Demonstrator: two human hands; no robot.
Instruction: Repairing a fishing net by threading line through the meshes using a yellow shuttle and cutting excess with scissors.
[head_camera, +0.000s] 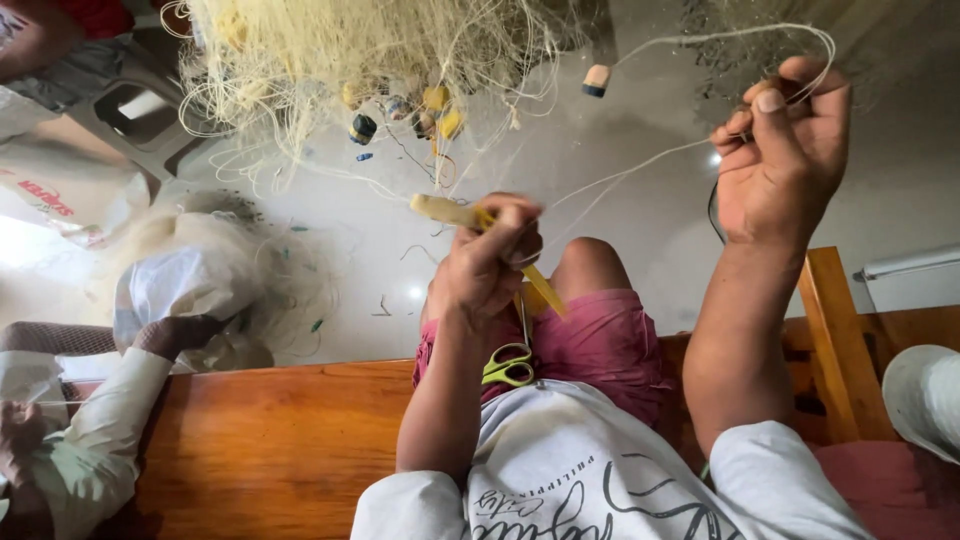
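My left hand (487, 262) grips a flat yellow netting needle (452, 212) over my lap, its tip pointing up-left. My right hand (782, 150) is raised at the upper right, fingers pinched on a loop of pale cord (720, 38) and thin net line. The cord runs to a small cork-like float (596, 79). A tangled heap of pale yellow fishing net (350, 60) with several small floats hangs in front of me. Green-handled scissors (510, 364) lie on my pink shorts (600, 340).
I sit on a wooden bench (260, 440) with a wooden armrest (835, 330) at my right. Another person's sleeve and hand (90, 440) work at the lower left beside a white bundle of net (190, 280). A plastic bag (60, 185) lies on the shiny grey floor (640, 180).
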